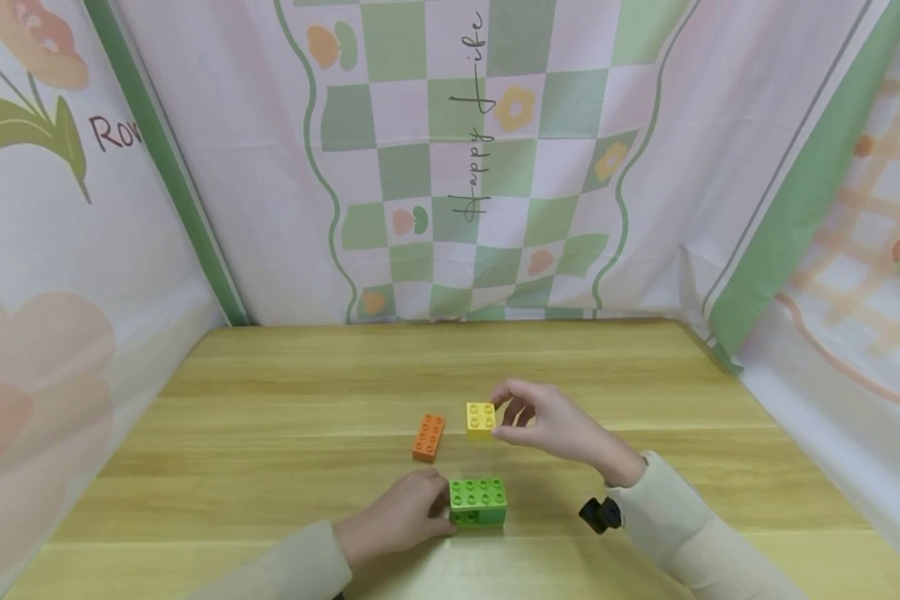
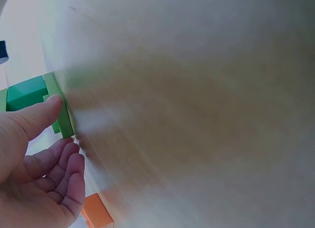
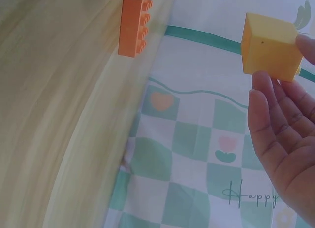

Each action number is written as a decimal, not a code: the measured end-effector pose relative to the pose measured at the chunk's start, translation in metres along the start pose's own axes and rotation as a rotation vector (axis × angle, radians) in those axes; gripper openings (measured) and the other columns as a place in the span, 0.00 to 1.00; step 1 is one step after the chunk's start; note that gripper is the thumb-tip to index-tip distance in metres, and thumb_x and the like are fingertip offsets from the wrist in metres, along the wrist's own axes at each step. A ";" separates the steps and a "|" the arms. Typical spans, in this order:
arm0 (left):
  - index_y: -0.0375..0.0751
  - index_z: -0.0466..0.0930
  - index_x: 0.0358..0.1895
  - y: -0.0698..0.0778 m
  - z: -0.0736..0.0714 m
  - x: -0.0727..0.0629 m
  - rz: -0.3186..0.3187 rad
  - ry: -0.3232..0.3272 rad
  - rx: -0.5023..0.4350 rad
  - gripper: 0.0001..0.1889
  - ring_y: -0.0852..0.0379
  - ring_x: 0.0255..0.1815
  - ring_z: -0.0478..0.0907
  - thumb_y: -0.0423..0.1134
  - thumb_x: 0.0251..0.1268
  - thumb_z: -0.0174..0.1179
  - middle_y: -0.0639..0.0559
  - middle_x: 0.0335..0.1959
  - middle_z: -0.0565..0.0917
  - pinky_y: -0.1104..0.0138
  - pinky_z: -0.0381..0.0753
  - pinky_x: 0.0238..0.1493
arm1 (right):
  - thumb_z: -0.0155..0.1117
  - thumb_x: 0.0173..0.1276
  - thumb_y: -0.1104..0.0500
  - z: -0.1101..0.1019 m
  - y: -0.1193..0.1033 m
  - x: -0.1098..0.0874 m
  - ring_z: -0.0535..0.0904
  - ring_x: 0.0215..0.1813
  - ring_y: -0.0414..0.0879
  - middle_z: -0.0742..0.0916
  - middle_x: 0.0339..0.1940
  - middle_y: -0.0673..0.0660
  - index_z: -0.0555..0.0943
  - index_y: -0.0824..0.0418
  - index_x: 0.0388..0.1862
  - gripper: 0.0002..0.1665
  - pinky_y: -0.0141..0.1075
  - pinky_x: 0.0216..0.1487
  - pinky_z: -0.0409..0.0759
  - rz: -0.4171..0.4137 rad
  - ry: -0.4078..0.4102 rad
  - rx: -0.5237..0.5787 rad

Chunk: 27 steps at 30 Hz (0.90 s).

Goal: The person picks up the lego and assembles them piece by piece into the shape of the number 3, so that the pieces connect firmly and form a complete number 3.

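Note:
My right hand pinches a yellow brick by its right side, thumb and fingertips on it. In the right wrist view the yellow brick shows smooth faces and is held up above the table. My left hand grips the left end of a green brick stack on the table. That stack has a light green studded brick on top, a darker green brick in the middle and light green below. In the left wrist view the thumb presses against a light green piece.
An orange brick with two rows of studs lies on the wooden table, beyond the left hand and left of the yellow brick. Patterned cloths hang behind the table and at both sides. A black object sits by the right sleeve.

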<state>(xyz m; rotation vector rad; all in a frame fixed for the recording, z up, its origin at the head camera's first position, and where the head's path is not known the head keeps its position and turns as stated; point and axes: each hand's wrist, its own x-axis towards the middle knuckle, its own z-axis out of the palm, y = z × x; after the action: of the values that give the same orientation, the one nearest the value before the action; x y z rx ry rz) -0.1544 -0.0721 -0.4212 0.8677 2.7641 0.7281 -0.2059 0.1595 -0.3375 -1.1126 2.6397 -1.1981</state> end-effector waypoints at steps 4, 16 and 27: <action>0.42 0.78 0.36 0.000 0.000 0.000 -0.002 -0.001 -0.002 0.15 0.67 0.24 0.66 0.44 0.47 0.69 0.62 0.25 0.69 0.75 0.69 0.27 | 0.67 0.59 0.59 0.001 -0.001 -0.003 0.78 0.34 0.42 0.80 0.38 0.49 0.76 0.56 0.44 0.15 0.35 0.34 0.78 -0.007 -0.009 0.006; 0.42 0.78 0.35 -0.001 0.000 0.001 0.000 0.002 -0.001 0.14 0.67 0.24 0.66 0.44 0.47 0.69 0.61 0.24 0.69 0.75 0.69 0.27 | 0.68 0.58 0.59 0.005 0.000 -0.010 0.78 0.34 0.43 0.80 0.39 0.50 0.76 0.58 0.44 0.16 0.35 0.33 0.79 -0.020 -0.019 0.043; 0.42 0.78 0.35 -0.001 0.001 0.000 0.004 0.013 -0.001 0.15 0.67 0.25 0.65 0.44 0.46 0.69 0.62 0.25 0.69 0.75 0.69 0.27 | 0.68 0.57 0.60 0.009 0.002 -0.015 0.78 0.33 0.41 0.81 0.37 0.49 0.76 0.58 0.43 0.15 0.34 0.33 0.79 -0.057 -0.044 0.054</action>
<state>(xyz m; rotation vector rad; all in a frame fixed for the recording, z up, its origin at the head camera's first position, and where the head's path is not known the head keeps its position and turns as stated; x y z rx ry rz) -0.1550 -0.0720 -0.4221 0.8721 2.7738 0.7384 -0.1934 0.1641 -0.3486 -1.1980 2.5439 -1.2320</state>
